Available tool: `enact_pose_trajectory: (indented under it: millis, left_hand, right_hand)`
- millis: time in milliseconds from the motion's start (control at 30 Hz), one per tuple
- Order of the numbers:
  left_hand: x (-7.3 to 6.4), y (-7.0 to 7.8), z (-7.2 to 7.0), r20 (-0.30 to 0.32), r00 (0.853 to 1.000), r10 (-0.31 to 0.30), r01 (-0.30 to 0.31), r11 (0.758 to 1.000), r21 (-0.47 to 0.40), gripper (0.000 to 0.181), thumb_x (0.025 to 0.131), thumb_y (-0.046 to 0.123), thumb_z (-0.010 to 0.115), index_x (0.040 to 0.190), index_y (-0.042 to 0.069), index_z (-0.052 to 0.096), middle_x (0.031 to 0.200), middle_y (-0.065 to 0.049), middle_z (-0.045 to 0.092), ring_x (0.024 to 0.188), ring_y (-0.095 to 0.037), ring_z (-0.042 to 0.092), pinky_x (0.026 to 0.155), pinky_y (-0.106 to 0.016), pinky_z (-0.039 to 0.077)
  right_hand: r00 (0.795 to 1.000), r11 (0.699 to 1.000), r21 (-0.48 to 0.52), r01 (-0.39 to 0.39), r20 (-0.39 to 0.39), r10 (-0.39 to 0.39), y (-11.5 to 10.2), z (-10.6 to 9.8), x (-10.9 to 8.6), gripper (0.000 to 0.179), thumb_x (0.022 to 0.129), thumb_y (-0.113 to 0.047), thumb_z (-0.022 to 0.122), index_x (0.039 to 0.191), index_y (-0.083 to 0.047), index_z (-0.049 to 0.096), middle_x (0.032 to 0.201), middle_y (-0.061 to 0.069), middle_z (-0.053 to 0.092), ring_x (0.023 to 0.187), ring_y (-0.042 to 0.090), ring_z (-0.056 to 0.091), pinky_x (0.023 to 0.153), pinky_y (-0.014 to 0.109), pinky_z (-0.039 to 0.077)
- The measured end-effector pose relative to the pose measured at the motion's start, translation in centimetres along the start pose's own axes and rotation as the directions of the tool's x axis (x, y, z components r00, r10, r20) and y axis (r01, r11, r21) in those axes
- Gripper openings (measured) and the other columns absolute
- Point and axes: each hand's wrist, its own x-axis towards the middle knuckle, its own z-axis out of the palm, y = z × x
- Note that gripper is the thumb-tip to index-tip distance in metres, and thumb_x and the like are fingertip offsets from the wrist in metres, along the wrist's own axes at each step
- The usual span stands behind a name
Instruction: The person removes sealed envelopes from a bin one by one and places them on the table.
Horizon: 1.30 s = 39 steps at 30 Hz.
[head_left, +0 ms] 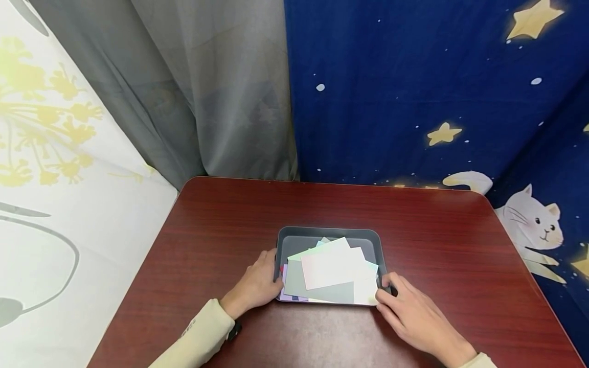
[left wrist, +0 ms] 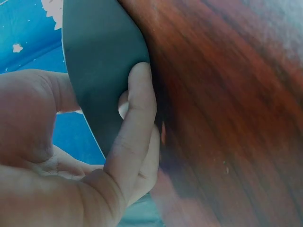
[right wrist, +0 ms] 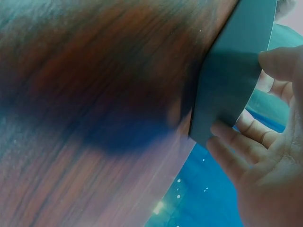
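- 2 hands grip 1 shallow tray (head_left: 296, 244), which sits level between them on, or just above, the table (head_left: 225, 225); whether its base touches cannot be told.
- Left hand (head_left: 257, 282): partly closed around the left wall, fingers along the outside, thumb at the rim.
- Right hand (head_left: 411, 313): fingers bent, pinching the right wall near the close corner.
- Handling (judged): tray light and stiff, probably thin coated metal; smooth walls might slip a little. Best hold: middle of the 2 short sides, thumbs over the rim.
- Contents: loose paper sheets (head_left: 324, 272), overlapping and unevenly fanned. Judged light, bendable, easily creased, apt to slide if the tray tilts.
- Tray form: matt dark grey, rectangular, rounded corners, low sloping walls.
- Sheets: flat with straight edges; white, grey, pale green, lilac.
- Table: reddish-brown wood grain, glossy, rounded far corners.
- Behind: grey curtain (head_left: 239, 102), plain, soft folds; blue curtain (head_left: 368, 107), star print.
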Motion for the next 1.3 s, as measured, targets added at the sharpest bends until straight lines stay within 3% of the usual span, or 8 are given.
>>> enact_pose_trajectory:
  millis: [367, 500, 633, 833, 1000, 1133, 1300]
  left_hand:
    - [0.0, 0.0, -0.1, -0.01, 1.0, -0.018, 0.018, 1.0, -0.022, 0.079, 0.087, 0.003, 0.076, 0.16, -0.005, 0.045, 0.124, -0.017, 0.057, 0.093, -0.024, 0.06, 0.08, -0.052, 0.056]
    - [0.2, 0.0, -0.3, -0.026, 0.999, -0.039, 0.038, 0.999, -0.031, 0.083, 0.088, 0.005, 0.075, 0.163, -0.006, 0.041, 0.134, -0.02, 0.054, 0.092, -0.028, 0.062, 0.082, -0.053, 0.056]
    - [0.6, 0.1, -0.7, -0.04, 0.998, -0.054, 0.052, 0.998, -0.036, 0.084, 0.089, 0.005, 0.075, 0.164, -0.008, 0.038, 0.144, -0.021, 0.05, 0.087, -0.031, 0.063, 0.083, -0.054, 0.057]
    - [0.9, 0.2, -1.0, -0.078, 0.997, -0.012, 0.009, 0.999, -0.033, 0.085, 0.087, 0.001, 0.074, 0.165, -0.003, 0.04, 0.143, -0.019, 0.052, 0.089, -0.018, 0.063, 0.077, -0.047, 0.054]
    - [1.0, 0.2, -1.0, -0.085, 0.996, 0.019, -0.02, 1.0, -0.015, 0.085, 0.087, -0.002, 0.073, 0.165, 0.0, 0.041, 0.141, -0.018, 0.053, 0.086, -0.015, 0.06, 0.073, -0.044, 0.053]
    - [0.9, 0.2, -0.8, -0.08, 0.996, 0.028, -0.029, 0.999, -0.014, 0.084, 0.088, -0.003, 0.073, 0.165, 0.001, 0.041, 0.142, -0.018, 0.053, 0.089, -0.017, 0.06, 0.075, -0.046, 0.053]
    - [0.8, 0.2, -0.8, -0.085, 0.996, 0.038, -0.039, 0.999, -0.009, 0.083, 0.088, -0.004, 0.074, 0.165, 0.002, 0.042, 0.141, -0.018, 0.053, 0.089, -0.018, 0.06, 0.076, -0.047, 0.054]
  right_hand:
    - [1.0, 1.0, -0.009, -0.025, 0.008, 0.025, 0.1, -0.7, 0.7, 0.019, 0.092, -0.019, 0.082, 0.1, -0.027, 0.066, 0.117, 0.002, 0.056, 0.099, 0.017, 0.055, 0.067, 0.031, 0.049]
    - [0.999, 0.999, -0.018, -0.04, -0.002, 0.04, 0.4, -1.2, 1.9, 0.019, 0.091, -0.017, 0.081, 0.102, -0.026, 0.069, 0.12, 0.006, 0.059, 0.105, 0.022, 0.056, 0.065, 0.033, 0.052]
    - [1.0, 0.999, -0.03, -0.016, 0.005, 0.016, 0.9, -1.4, 3.4, 0.018, 0.092, -0.019, 0.082, 0.106, -0.023, 0.072, 0.125, 0.011, 0.061, 0.114, 0.029, 0.057, 0.072, 0.041, 0.057]
    - [0.998, 0.998, -0.023, 0.06, 0.032, -0.059, 1.4, -1.2, 6.2, 0.025, 0.091, -0.024, 0.084, 0.114, -0.018, 0.077, 0.128, 0.013, 0.063, 0.121, 0.033, 0.056, 0.079, 0.044, 0.059]
    - [0.992, 0.996, 0.008, 0.093, 0.09, -0.093, 1.6, -0.7, 8.9, 0.034, 0.09, -0.03, 0.087, 0.12, -0.02, 0.076, 0.132, 0.013, 0.063, 0.125, 0.032, 0.057, 0.079, 0.042, 0.061]
    - [0.979, 0.995, 0.024, 0.101, 0.176, -0.103, 1.6, -0.3, 10.9, 0.039, 0.091, -0.034, 0.087, 0.126, -0.022, 0.075, 0.135, 0.012, 0.064, 0.126, 0.031, 0.057, 0.089, 0.045, 0.059]
    - [0.951, 0.985, 0.066, 0.158, 0.258, -0.169, 1.3, 0.1, 12.9, 0.043, 0.091, -0.032, 0.087, 0.131, -0.021, 0.073, 0.138, 0.011, 0.064, 0.129, 0.03, 0.058, 0.101, 0.048, 0.055]
